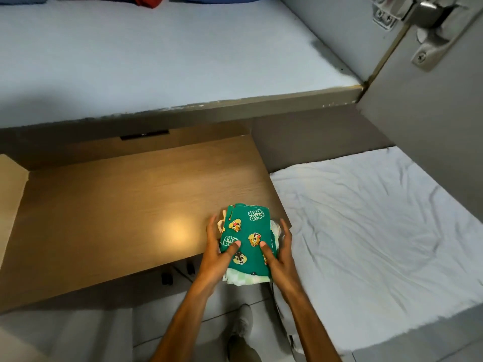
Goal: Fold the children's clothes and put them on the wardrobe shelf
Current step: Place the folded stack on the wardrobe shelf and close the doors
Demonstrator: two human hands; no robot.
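A small stack of folded children's clothes [248,231] is held in front of me, over the right front corner of a wooden desk [117,210]. Its top piece is green with cartoon chipmunk prints; pale and light green checked pieces show underneath. My left hand [217,254] grips the stack's left side, thumb on top. My right hand [278,253] grips the right side the same way. A pale grey wardrobe shelf [156,56] stretches across the upper part of the view, above the desk.
An open wardrobe door [428,113] with metal hinges stands at the upper right. A bed with a wrinkled white sheet [371,231] lies right of the desk. Blue and red clothes [146,0] sit at the shelf's back. Tiled floor and my shoe lie below.
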